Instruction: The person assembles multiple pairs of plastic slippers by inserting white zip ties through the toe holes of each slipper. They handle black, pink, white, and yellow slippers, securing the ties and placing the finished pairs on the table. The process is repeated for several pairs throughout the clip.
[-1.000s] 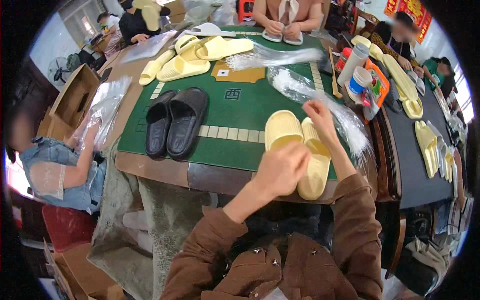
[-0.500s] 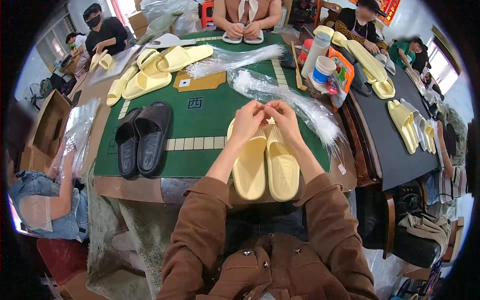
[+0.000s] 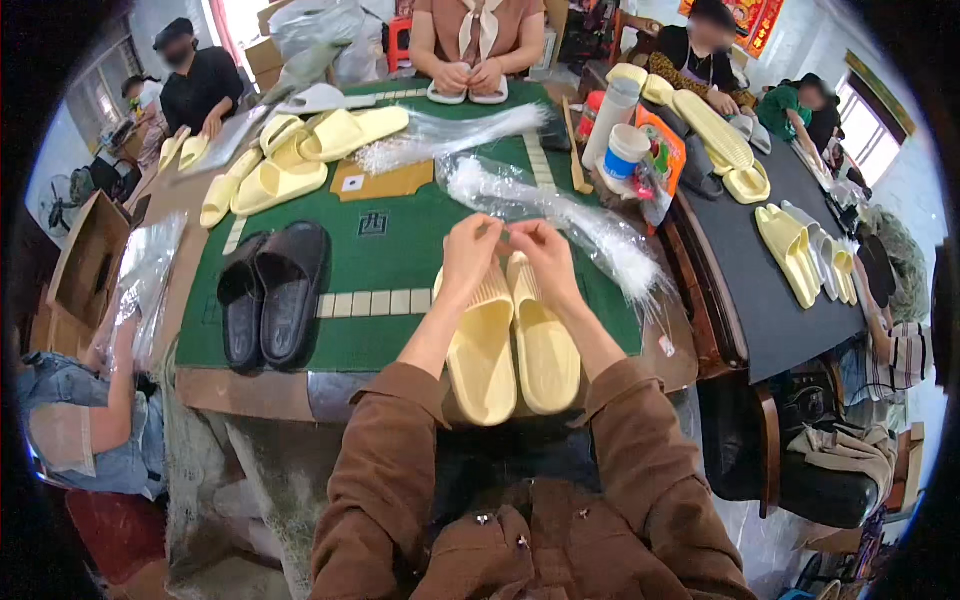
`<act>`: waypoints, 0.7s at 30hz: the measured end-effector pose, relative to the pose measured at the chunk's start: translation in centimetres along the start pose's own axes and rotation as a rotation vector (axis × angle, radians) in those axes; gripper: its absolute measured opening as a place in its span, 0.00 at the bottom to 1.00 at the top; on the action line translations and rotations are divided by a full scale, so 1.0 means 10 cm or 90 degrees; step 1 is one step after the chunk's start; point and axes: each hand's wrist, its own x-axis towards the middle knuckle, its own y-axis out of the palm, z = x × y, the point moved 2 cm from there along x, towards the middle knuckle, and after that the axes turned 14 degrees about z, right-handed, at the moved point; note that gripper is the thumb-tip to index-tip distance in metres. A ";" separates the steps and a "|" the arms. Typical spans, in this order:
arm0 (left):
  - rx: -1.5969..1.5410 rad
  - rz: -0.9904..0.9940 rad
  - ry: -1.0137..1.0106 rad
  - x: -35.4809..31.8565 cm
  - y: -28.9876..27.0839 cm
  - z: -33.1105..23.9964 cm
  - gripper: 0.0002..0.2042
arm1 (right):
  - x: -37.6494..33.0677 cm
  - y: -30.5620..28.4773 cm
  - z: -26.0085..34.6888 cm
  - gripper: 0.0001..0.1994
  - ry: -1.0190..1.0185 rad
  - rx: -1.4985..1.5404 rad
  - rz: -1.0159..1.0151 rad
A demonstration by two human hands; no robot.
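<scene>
Right in front of me a pair of pale yellow slide sandals [image 3: 482, 350] lies side by side, toes away from me. Above their straps are both my hands. The fingertips of my left hand [image 3: 470, 262] are pinched, and those of my right hand [image 3: 543, 256] are pinched close beside them, with a narrow gap between. Whatever they hold is too thin or small to make out. Just beyond my right hand, a clear bag [image 3: 560, 215] of thin white plastic strands stretches across the green mat. A black pair of slides [image 3: 290, 295] rests to the left.
More yellow slides [image 3: 280, 180] and a loose bundle of clear strands [image 3: 450, 135] are at the far side of the green tabletop [image 3: 400, 255]. A white tub [image 3: 626, 150] stands at the right edge. Co-workers handle slides around me; another table [image 3: 745, 250] is on the right.
My fingertips, touching half a second ago, have drawn slightly apart. The view has shifted a little, so the table sits further left. The yellow slides stay in front of me.
</scene>
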 end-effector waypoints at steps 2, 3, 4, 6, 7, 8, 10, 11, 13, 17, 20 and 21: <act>-0.009 -0.034 0.014 0.08 0.02 0.05 0.08 | 0.07 -0.07 -0.02 0.07 0.000 0.001 -0.036; -0.002 -0.041 0.005 0.08 0.00 0.07 0.08 | 0.06 -0.04 0.00 0.07 0.009 0.005 -0.050; 0.005 -0.048 -0.004 0.07 -0.01 0.09 0.08 | 0.05 -0.03 0.03 0.07 0.025 0.001 -0.084; 0.027 -0.057 -0.003 0.05 -0.02 0.13 0.08 | 0.06 -0.04 0.11 0.08 0.020 -0.079 -0.075; 0.041 -0.059 0.008 0.07 -0.02 0.14 0.07 | 0.07 -0.04 0.11 0.08 0.020 -0.119 -0.072; 0.056 -0.061 0.019 0.06 -0.02 0.16 0.07 | 0.10 -0.05 0.09 0.09 0.000 -0.204 -0.097; 0.052 -0.061 0.005 0.05 -0.02 0.17 0.07 | 0.07 0.02 0.13 0.08 0.019 -0.189 -0.077; 0.050 -0.062 -0.002 0.03 -0.02 0.17 0.07 | 0.04 0.06 0.16 0.08 0.027 -0.182 -0.067; 0.068 -0.081 0.018 0.02 -0.02 0.18 0.06 | 0.02 0.09 0.17 0.08 0.002 -0.239 -0.061; 0.080 -0.084 0.036 0.03 0.04 0.17 0.06 | 0.05 0.03 0.08 0.07 -0.017 -0.253 -0.083; 0.123 -0.092 0.060 0.04 0.02 0.20 0.06 | 0.06 0.07 0.09 0.07 -0.030 -0.256 -0.087; 0.149 -0.096 0.078 0.03 0.03 0.18 0.06 | 0.06 0.07 0.10 0.06 -0.028 -0.258 -0.084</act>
